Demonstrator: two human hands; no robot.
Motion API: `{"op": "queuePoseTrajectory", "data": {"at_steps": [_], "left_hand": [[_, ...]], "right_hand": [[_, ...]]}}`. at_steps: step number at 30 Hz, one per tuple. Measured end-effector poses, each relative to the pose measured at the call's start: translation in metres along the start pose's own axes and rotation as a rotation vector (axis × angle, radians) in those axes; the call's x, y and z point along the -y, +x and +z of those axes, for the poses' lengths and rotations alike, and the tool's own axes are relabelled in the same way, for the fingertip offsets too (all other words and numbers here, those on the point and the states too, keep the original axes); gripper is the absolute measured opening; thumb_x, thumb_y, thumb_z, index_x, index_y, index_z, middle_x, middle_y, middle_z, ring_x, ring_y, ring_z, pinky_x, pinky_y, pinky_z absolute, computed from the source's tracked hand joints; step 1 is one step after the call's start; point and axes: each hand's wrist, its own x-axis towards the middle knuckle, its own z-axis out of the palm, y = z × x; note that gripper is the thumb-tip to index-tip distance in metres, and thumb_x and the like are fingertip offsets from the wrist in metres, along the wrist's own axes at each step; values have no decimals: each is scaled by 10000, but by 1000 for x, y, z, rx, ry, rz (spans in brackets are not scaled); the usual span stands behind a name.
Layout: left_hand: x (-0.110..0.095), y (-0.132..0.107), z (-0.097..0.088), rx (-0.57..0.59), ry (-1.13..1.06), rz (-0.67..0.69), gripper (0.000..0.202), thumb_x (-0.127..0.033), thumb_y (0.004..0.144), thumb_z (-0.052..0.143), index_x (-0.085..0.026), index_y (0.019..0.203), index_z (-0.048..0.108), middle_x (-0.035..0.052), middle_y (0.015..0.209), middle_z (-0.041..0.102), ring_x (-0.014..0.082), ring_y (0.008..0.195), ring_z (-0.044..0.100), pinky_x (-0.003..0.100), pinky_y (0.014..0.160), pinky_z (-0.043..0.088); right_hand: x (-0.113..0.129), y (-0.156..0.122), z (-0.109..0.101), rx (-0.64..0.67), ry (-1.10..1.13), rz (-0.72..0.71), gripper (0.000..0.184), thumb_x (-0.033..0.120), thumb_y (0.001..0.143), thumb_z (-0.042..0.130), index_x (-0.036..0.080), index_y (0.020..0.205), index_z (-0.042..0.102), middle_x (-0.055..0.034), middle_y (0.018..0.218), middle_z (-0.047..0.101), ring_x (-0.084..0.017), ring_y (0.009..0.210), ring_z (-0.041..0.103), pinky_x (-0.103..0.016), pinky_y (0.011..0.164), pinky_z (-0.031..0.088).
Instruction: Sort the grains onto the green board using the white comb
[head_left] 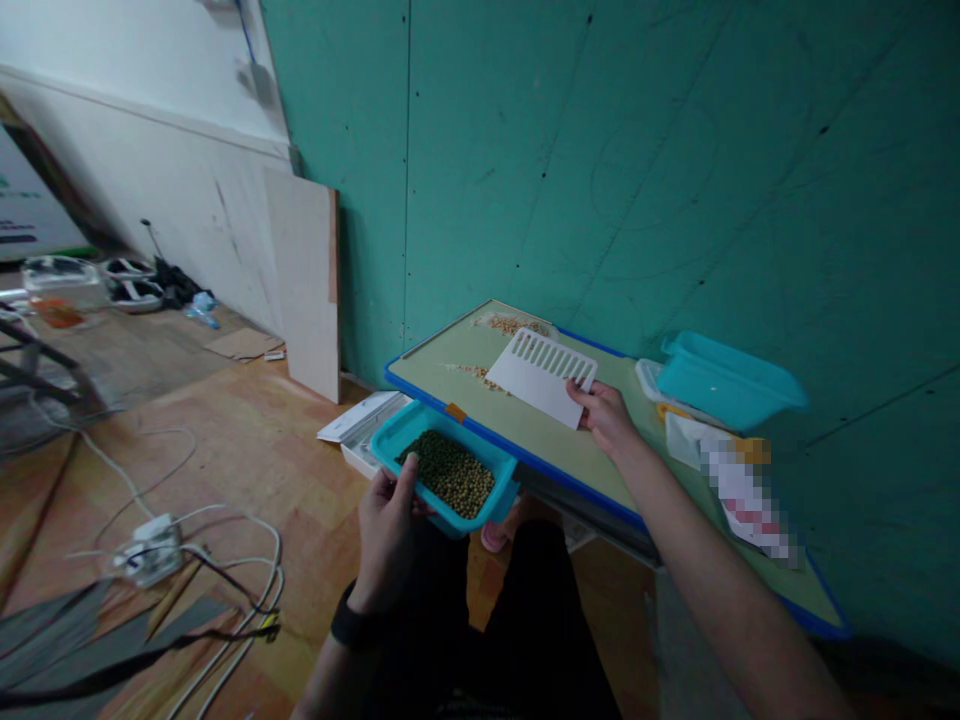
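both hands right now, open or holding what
Left hand: closed on the rim of the teal tub of beans.
Right hand: holding the white slotted scraper by its edge.

The left hand (pixel 390 515) grips the edge of a turquoise tub (pixel 511 480) of dark and tan grains (pixel 450 472), just off the near edge of a blue-trimmed table (pixel 577 455). The right hand (pixel 606 412) holds a white slotted scraper (pixel 536 383) beside scattered kernels (pixel 516 326); a second turquoise tub (pixel 731 385) stands near the green wall (pixel 600 150).
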Motion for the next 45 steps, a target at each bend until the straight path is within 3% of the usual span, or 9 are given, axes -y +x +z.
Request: {"op": "queuePoseTrajectory", "data": {"at_steps": [10,23,45], "left_hand": [[-1,0,2,8,-21,3,520,-649,689,804,-187,721,567,-62,533,548,93,440,509,201,434,437],[2,1,0,16,-29,4,471,-605,736,792,-184,748,580,-63,533,549,91,434,510,194,431,430],[0,0,1,-17,-22,13,494,-608,698,816,-195,702,545,-68,511,542,95,416,509,197,409,415]], "right_hand": [[1,-4,3,37,17,28,559,533,433,929,183,788,676,-31,683,727,-188,558,658,-278,488,505],[-1,-8,2,93,20,40,565,557,448,936,176,788,694,-36,681,729,-189,554,666,-279,491,515],[1,-11,1,154,18,43,557,554,461,938,177,814,730,-42,751,750,-192,610,685,-284,536,538]]}}
